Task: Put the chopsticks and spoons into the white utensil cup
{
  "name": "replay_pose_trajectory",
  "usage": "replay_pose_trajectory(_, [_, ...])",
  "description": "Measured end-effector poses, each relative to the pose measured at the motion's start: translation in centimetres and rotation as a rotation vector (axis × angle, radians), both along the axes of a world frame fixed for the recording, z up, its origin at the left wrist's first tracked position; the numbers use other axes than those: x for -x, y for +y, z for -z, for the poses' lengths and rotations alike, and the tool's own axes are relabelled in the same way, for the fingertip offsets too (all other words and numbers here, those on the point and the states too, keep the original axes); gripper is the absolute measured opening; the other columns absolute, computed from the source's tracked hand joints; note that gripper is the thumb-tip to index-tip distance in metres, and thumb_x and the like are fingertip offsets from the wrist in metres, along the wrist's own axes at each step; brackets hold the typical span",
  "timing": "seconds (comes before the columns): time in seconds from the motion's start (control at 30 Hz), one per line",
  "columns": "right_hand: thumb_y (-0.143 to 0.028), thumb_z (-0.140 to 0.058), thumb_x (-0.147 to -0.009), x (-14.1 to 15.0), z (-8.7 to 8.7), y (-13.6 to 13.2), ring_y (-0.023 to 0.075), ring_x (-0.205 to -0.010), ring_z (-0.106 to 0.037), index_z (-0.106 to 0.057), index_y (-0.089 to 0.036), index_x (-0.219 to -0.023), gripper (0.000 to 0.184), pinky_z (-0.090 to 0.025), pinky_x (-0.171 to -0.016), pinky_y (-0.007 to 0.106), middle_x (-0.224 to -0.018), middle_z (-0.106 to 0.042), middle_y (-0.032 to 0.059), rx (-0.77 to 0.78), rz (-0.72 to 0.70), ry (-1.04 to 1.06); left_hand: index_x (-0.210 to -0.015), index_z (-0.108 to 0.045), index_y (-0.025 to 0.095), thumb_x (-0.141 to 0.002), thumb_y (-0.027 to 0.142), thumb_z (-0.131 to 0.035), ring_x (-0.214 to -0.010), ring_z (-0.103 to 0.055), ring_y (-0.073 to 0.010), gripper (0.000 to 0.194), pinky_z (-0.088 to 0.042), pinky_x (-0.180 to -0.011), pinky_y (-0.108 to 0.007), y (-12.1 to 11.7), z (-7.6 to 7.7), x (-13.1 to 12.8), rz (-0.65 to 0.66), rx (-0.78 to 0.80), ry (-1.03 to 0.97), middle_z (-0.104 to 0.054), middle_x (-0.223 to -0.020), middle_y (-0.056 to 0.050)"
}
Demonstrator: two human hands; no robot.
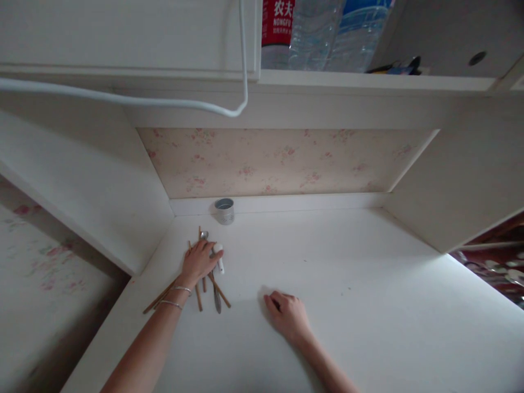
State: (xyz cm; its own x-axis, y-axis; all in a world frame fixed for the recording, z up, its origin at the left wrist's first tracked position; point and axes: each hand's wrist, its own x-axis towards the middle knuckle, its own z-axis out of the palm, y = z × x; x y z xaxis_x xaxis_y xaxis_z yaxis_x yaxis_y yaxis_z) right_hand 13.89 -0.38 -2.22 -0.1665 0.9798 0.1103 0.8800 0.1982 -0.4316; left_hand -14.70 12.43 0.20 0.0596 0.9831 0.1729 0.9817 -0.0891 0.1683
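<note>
My left hand (200, 260) lies over a loose pile of cutlery on the white tabletop, its thumb apart from the fingers. The thumb reaches the bowl of a white spoon (221, 266). Wooden chopsticks (221, 290) stick out from under the hand at several angles. Among them are a metal spoon (204, 235) and a metal utensil handle (216, 300). My palm hides the middle of the pile. Behind it, a grey metal holder (225, 212) stands upright, touched by neither hand. My right hand (289, 315) rests on the table with curled fingers and nothing visible in them.
White side panels (413, 164) and a floral back wall (266, 164) enclose the tabletop (327, 327). Overhead, a shelf (368, 82) carries plastic bottles (315, 33) and a red package (278, 24). A white cable (164, 102) hangs across the upper left.
</note>
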Motion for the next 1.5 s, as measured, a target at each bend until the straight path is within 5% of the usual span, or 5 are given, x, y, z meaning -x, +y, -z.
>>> replay_pose_trajectory(0.47, [-0.038, -0.041, -0.095, 2.0, -2.9, 0.8, 0.0117, -0.052, -0.057, -0.065, -0.02, -0.068, 0.041, -0.028, -0.049, 0.022, -0.058, -0.066, 0.0001, 0.201, -0.057, 0.181, -0.115, -0.061, 0.027, -0.089, 0.047, -0.044, -0.115, -0.052, -0.0282, 0.037, -0.04, -0.094, -0.043, -9.3, 0.2, -1.6, -0.095, -0.12, -0.028, -0.064, -0.121, -0.006])
replay_pose_trajectory(0.6, [-0.037, -0.051, -0.091, 6.0, -7.0, 5.2, 0.012, -0.065, -0.063, -0.065, -0.024, -0.098, 0.021, -0.037, -0.057, 0.02, -0.077, -0.071, -0.0013, 0.19, -0.256, 0.261, -0.118, -0.06, 0.029, -0.088, 0.049, -0.045, -0.117, -0.051, -0.0298, 0.039, -0.038, -0.097, -0.046, -9.2, 0.4, -1.7, -0.105, -0.156, -0.038, -0.062, -0.125, -0.005])
replay_pose_trajectory(0.7, [-0.04, -0.057, -0.087, 9.6, -9.3, 10.5, 0.0148, -0.079, -0.067, -0.053, -0.026, -0.122, 0.038, -0.044, -0.068, 0.022, -0.092, -0.073, -0.0005, 0.24, -0.27, 0.2, -0.12, -0.06, 0.028, -0.09, 0.049, -0.042, -0.12, -0.049, -0.0297, 0.04, -0.036, -0.099, -0.046, -9.1, 0.6, -1.5, -0.099, -0.186, -0.051, -0.06, -0.129, -0.006])
replay_pose_trajectory(1.03, [-0.034, -0.053, -0.091, 15.9, -10.5, 22.6, 0.0308, -0.111, -0.06, -0.033, -0.016, -0.142, 0.058, -0.046, -0.089, 0.042, -0.123, -0.061, 0.0172, 0.181, -0.088, -0.022, -0.109, -0.066, 0.022, -0.094, 0.038, -0.04, -0.108, -0.06, -0.0236, 0.034, -0.042, -0.099, -0.04, -9.3, 0.5, 1.2, -0.013, -0.244, -0.262, -0.068, -0.115, -0.009])
replay_pose_trajectory(1.5, [-0.034, -0.044, -0.097, 10.5, -10.7, 17.3, 0.0211, -0.095, -0.064, -0.057, -0.026, -0.114, 0.023, -0.045, -0.081, 0.03, -0.105, -0.07, 0.002, -0.032, -0.039, 0.022, -0.102, -0.066, 0.018, -0.093, 0.04, -0.035, -0.101, -0.062, -0.025, 0.039, -0.046, -0.091, -0.038, -9.0, 0.1, 2.5, -0.195, -0.226, -0.513, -0.07, -0.105, -0.01])
